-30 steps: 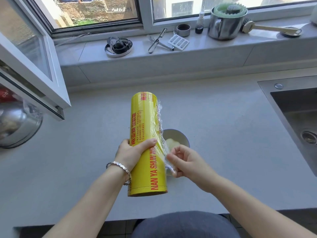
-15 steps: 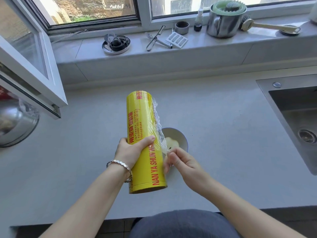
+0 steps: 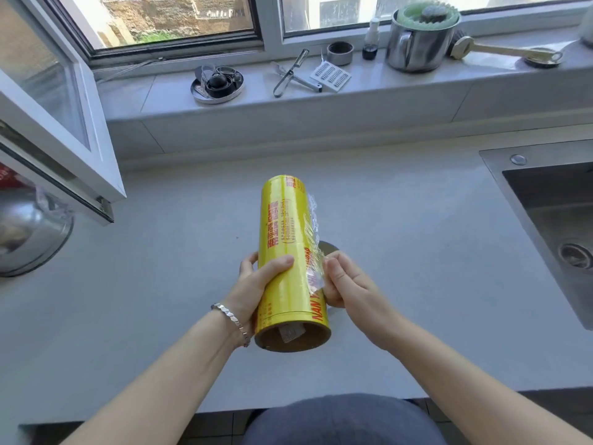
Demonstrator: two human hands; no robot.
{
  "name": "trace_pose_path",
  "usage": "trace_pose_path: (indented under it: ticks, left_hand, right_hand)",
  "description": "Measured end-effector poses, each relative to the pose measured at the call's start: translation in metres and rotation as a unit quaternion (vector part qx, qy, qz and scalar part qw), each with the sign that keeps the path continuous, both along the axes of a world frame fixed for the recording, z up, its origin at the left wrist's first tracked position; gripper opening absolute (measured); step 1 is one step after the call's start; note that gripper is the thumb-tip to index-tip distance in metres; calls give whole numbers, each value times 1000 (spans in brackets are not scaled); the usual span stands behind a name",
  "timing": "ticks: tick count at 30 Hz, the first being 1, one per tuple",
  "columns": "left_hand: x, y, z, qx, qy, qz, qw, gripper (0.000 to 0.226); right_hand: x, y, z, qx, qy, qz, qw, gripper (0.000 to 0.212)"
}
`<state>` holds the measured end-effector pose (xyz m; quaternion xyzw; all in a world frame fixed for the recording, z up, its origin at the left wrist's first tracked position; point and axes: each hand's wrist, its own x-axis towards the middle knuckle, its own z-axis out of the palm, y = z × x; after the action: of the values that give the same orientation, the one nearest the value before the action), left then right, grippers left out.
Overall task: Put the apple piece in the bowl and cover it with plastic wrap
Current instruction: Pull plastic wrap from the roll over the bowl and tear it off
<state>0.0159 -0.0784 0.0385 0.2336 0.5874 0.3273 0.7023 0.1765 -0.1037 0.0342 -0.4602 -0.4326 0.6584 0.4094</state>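
A big yellow roll of plastic wrap (image 3: pixel 287 245) with red print is held above the grey counter, its open cardboard end toward me. My left hand (image 3: pixel 256 284) grips the roll round its lower half, thumb across the front. My right hand (image 3: pixel 345 282) pinches the loose clear edge of the film (image 3: pixel 313 274) at the roll's right side. Behind the roll and my right hand only a sliver of the white bowl's rim (image 3: pixel 329 247) shows. The apple piece is hidden.
A steel sink (image 3: pixel 552 226) is set into the counter at the right. A steel pot (image 3: pixel 29 236) sits at the left under an open window sash (image 3: pixel 54 123). The sill holds a kettle (image 3: pixel 417 43), a peeler (image 3: pixel 288 75), a small tray (image 3: pixel 218 83) and other bits.
The roll has tipped so its near end faces me and now covers most of the bowl. My right hand has moved in against the roll, still pinching the film edge.
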Motion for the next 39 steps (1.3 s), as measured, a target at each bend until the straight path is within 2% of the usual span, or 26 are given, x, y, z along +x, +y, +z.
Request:
trace_pose_path:
  ticks: [3,5,8,10,15,21,24,30,32,36,38,39]
  left_hand:
    - [8,0,-3,32,38,24,998,97]
    - [12,2,-3,99,153,18,983,108]
    - [20,5,1,181,365,-74,910,115]
    - [30,6,4,184,437,-130,871,115]
    - [60,17,-11,188,519,-215,806,111]
    - [80,26,-40,179,585,-287,737,108]
    - [79,27,-49,168,604,-286,725,105]
    - [72,33,-55,130,589,-253,756,107]
    - [71,34,-56,130,589,-264,753,106]
    - [61,36,-56,153,574,-291,750,100]
    - [51,39,-54,167,557,-310,753,100]
    - [46,40,-53,175,550,-325,750,101]
  right_hand:
    - [5,1,-2,-17,-10,-29,999,29]
    - [13,-1,-6,-27,-27,-53,998,26]
    - [26,-8,-18,-14,-87,-80,993,22]
    - [33,-12,-28,-9,-143,-95,985,23]
    - [50,-17,-63,-23,-235,-154,959,23]
    - [47,-19,-111,-104,-256,-177,945,28]
    - [35,-10,-133,-147,-251,-161,943,27]
    - [3,7,-157,-228,-180,-177,940,31]
    - [-2,9,-158,-238,-182,-175,938,33]
    - [7,13,-158,-249,-240,-80,935,30]
    - [19,22,-156,-243,-239,-104,934,16]
    - [25,29,-152,-235,-216,-137,938,20]
